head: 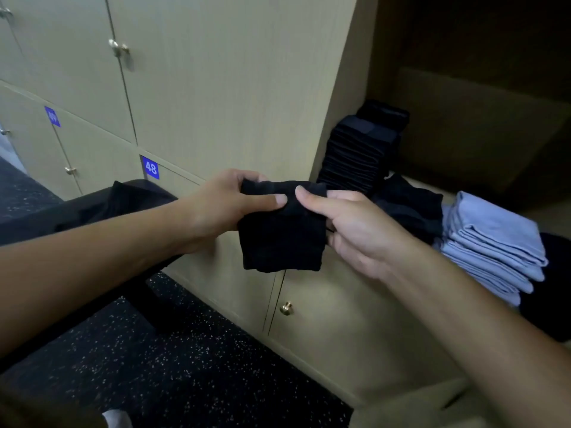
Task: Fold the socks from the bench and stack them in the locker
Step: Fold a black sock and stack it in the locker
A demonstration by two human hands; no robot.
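Your left hand and right hand each pinch the top edge of a folded black sock at frame center. Black and blue stacks sit in the locker at right.

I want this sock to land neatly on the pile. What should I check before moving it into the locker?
1. Left hand pinches the black sock at its top edge: ok.
2. Right hand pinches the same edge: ok.
3. Sock folded, lower half hanging flat: ok.
4. Locker open, path to the shelf unobstructed: ok.
5. Black sock stack upright: not ok, its top pieces sit shifted back.
6. Loose black socks between it and the light blue stack tidy: not ok.
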